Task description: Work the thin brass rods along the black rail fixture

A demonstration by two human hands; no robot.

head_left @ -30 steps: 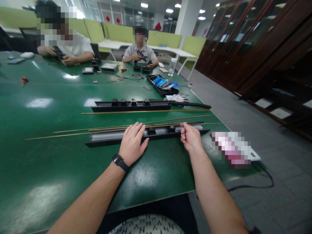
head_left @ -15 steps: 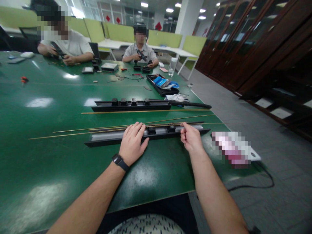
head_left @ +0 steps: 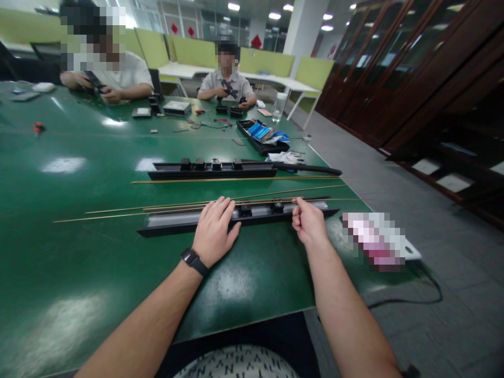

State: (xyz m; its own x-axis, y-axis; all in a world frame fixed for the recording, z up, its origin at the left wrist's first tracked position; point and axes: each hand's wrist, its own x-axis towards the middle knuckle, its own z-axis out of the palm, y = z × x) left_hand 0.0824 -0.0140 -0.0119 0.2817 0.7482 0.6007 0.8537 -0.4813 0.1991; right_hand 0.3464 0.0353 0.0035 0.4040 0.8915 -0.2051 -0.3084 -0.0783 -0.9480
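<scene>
Thin brass rod [head_left: 98,217] runs along the near rail [head_left: 260,211]; its left end juts well past the left hand [head_left: 216,226], beyond the rail's end. Two black blocks [head_left: 277,206] visible on the rail, both between the hands.

Left hand: palm down, fingers nearly straight, thumb spread, laid across rail and rods; whether it grips anything underneath cannot be told. Right hand [head_left: 310,222]: curled, thumb and forefinger pinched on what looks like the same rod.

Progress, as judged: rod lined up roughly along the rail and in hand; its shift rightward seems only partway, a long stretch remaining left of the left hand.

Past the hands: other thin rods [head_left: 177,181], then a far rail [head_left: 212,175] bearing four blocks. Two co-workers sit farther off.

Against the earlier frame: rod's left end lies closer to the left hand; both hands keep their places.
</scene>
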